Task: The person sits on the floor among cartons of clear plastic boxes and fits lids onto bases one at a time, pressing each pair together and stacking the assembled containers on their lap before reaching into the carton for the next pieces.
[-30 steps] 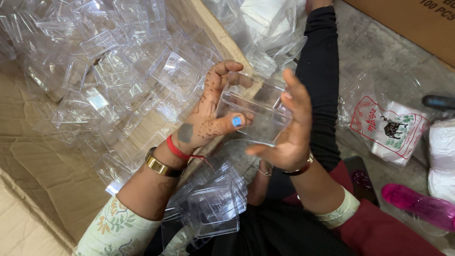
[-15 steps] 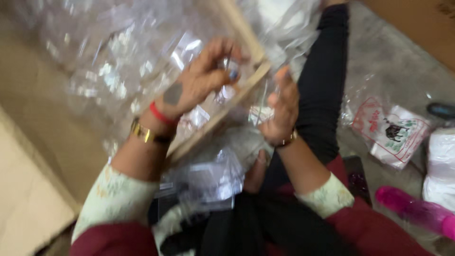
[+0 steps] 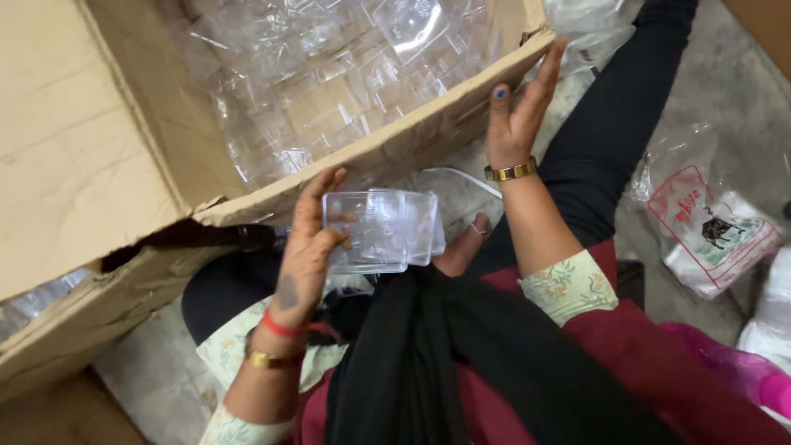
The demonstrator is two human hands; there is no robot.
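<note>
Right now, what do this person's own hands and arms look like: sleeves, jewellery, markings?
The left hand bears a dark mark on its back; its wrist carries a red thread band and a gold bangle. The right hand has blue nail polish and a gold wristband. Both sleeves are short, pale green with a floral print, under a maroon garment.

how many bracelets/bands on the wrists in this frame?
3. A thin red thread band and a gold metal bangle on the left wrist, below the left hand; one gold metal bracelet on the right wrist, below the right hand. Sleeves may hide more.
</note>
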